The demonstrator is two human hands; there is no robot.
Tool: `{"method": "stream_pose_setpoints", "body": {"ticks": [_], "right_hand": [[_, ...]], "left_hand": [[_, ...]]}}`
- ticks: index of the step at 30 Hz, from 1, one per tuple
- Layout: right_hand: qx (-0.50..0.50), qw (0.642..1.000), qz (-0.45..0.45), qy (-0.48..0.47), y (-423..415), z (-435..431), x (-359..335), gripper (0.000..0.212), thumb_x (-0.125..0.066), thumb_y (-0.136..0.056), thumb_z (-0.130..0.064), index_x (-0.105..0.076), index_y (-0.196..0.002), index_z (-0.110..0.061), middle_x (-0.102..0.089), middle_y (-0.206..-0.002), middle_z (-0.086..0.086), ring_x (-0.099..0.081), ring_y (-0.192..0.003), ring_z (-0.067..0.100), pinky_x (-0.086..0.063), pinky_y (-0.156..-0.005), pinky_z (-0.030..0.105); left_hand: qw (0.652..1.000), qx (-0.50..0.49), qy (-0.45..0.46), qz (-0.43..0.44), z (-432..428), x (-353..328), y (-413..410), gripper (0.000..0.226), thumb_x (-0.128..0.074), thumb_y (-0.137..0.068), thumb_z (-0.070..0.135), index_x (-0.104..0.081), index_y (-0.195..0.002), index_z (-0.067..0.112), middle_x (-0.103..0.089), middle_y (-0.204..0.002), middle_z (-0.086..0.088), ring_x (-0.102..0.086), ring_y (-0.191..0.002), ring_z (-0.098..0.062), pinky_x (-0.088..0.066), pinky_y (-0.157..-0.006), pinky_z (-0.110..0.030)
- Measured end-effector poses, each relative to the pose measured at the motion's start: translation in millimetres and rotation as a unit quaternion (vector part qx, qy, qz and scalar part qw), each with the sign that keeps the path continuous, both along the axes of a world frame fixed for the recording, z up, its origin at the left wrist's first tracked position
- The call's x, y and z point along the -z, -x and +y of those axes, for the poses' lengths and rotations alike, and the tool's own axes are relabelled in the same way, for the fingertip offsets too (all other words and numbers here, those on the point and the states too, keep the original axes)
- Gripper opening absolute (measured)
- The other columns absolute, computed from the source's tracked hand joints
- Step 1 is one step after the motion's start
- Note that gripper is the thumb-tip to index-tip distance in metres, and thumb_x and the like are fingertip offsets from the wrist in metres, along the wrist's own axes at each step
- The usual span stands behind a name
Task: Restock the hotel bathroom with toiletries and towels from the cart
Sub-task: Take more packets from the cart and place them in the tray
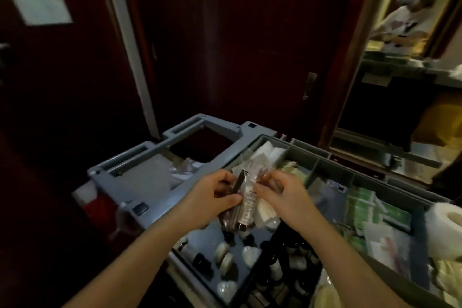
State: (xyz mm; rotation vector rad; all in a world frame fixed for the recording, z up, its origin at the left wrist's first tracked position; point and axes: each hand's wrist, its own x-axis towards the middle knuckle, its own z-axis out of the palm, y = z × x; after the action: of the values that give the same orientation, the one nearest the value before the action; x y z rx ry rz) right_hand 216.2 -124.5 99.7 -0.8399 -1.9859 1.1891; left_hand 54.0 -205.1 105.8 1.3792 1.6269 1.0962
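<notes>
Tubes [247, 205] are gripped in the left hand [212, 197] and pinched by curled fingers [272, 179] of the right hand [282, 195] just above the cart [140, 157], so gathering is judged under way, with nothing yet delivered to the bathroom and towels still to be taken.

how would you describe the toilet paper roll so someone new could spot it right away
Start at the grey divided tray on top of the cart. Follow it to the person's right, past the compartment of green packets, to the edge of the picture. The toilet paper roll sits there: the only fat white cylinder with a hollow round core, while its neighbours are flat packets.
</notes>
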Motion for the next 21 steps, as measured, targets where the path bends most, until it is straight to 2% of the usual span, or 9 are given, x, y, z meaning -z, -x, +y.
{"method": "stream_pose_setpoints", "body": {"ticks": [2,4,6,9,10,12,15,18,21], "right_hand": [[-0.044,0.999,-0.004,0.006,6,-12,1,0.005,-0.066,-0.084,-0.009,-0.066,-0.08,-0.012,-0.068,-0.073,0.001,-0.064,-0.069,0.004,-0.051,-0.065,0.018],[-0.107,0.994,-0.019,0.002,14,-25,1,0.01,-0.064,-0.085,-0.007,-0.062,-0.078,-0.014,-0.065,-0.066,-0.011,-0.059,-0.064,-0.003,-0.046,-0.063,0.012],[-0.163,0.986,-0.044,-0.007,24,-42,-1,0.013,-0.062,-0.087,-0.007,-0.06,-0.081,-0.018,-0.062,-0.065,-0.016,-0.058,-0.064,-0.003,-0.046,-0.064,0.012],[-0.222,0.973,-0.06,-0.012,42,-64,2,0.017,-0.062,-0.087,-0.011,-0.061,-0.088,-0.028,-0.065,-0.088,0.003,-0.063,-0.087,0.017,-0.055,-0.081,0.037],[-0.245,0.967,-0.062,-0.011,49,-75,3,0.018,-0.062,-0.087,-0.012,-0.061,-0.089,-0.03,-0.065,-0.09,0.0,-0.063,-0.09,0.014,-0.053,-0.084,0.038],[-0.298,0.953,-0.06,-0.017,64,-99,5,0.018,-0.061,-0.087,-0.011,-0.061,-0.089,-0.029,-0.064,-0.09,-0.008,-0.061,-0.09,0.004,-0.051,-0.086,0.032],[-0.368,0.928,-0.05,-0.026,85,-137,5,0.017,-0.062,-0.087,-0.011,-0.06,-0.087,-0.028,-0.063,-0.088,-0.01,-0.059,-0.088,0.002,-0.049,-0.083,0.025],[-0.424,0.903,-0.048,-0.04,105,-180,8,0.019,-0.062,-0.087,-0.013,-0.059,-0.087,-0.032,-0.061,-0.089,-0.015,-0.057,-0.091,-0.004,-0.047,-0.081,0.016],[-0.482,0.873,-0.055,-0.051,121,-228,13,0.023,-0.062,-0.088,-0.014,-0.056,-0.086,-0.037,-0.06,-0.091,-0.016,-0.056,-0.093,-0.006,-0.047,-0.081,0.016]], "left_hand": [[0.999,-0.046,0.003,0.004,-25,2,1,0.02,-0.064,-0.085,0.005,-0.059,-0.1,0.017,-0.07,-0.091,-0.004,-0.068,-0.085,-0.017,-0.058,-0.073,-0.032],[0.996,-0.092,0.001,0.015,-56,4,4,0.025,-0.066,-0.084,0.006,-0.057,-0.099,0.025,-0.069,-0.093,0.002,-0.067,-0.086,-0.007,-0.057,-0.073,-0.026],[0.989,-0.143,-0.006,0.024,-91,5,9,0.031,-0.066,-0.083,0.007,-0.054,-0.1,0.029,-0.068,-0.097,0.002,-0.066,-0.09,-0.004,-0.055,-0.074,-0.024],[0.975,-0.22,-0.019,0.04,-142,7,11,0.035,-0.067,-0.083,0.006,-0.05,-0.101,0.03,-0.066,-0.101,0.002,-0.066,-0.092,-0.006,-0.057,-0.073,-0.026],[0.968,-0.244,-0.02,0.051,-159,8,12,0.035,-0.067,-0.083,0.006,-0.05,-0.101,0.031,-0.065,-0.101,0.002,-0.066,-0.092,-0.006,-0.057,-0.07,-0.026],[0.954,-0.291,-0.024,0.067,-196,8,12,0.034,-0.068,-0.082,0.007,-0.05,-0.099,0.031,-0.066,-0.095,0.003,-0.067,-0.086,-0.006,-0.054,-0.063,-0.022],[0.928,-0.365,-0.024,0.071,-249,9,8,0.027,-0.069,-0.082,0.008,-0.053,-0.094,0.026,-0.067,-0.083,0.001,-0.066,-0.071,-0.009,-0.049,-0.059,-0.023],[0.902,-0.425,-0.022,0.075,-306,11,1,0.023,-0.068,-0.082,0.008,-0.055,-0.095,0.022,-0.067,-0.086,-0.002,-0.066,-0.076,-0.016,-0.056,-0.063,-0.034],[0.873,-0.484,-0.022,0.06,-361,14,-11,0.022,-0.067,-0.082,0.005,-0.055,-0.094,0.018,-0.068,-0.085,-0.005,-0.066,-0.076,-0.021,-0.058,-0.061,-0.04]]}}
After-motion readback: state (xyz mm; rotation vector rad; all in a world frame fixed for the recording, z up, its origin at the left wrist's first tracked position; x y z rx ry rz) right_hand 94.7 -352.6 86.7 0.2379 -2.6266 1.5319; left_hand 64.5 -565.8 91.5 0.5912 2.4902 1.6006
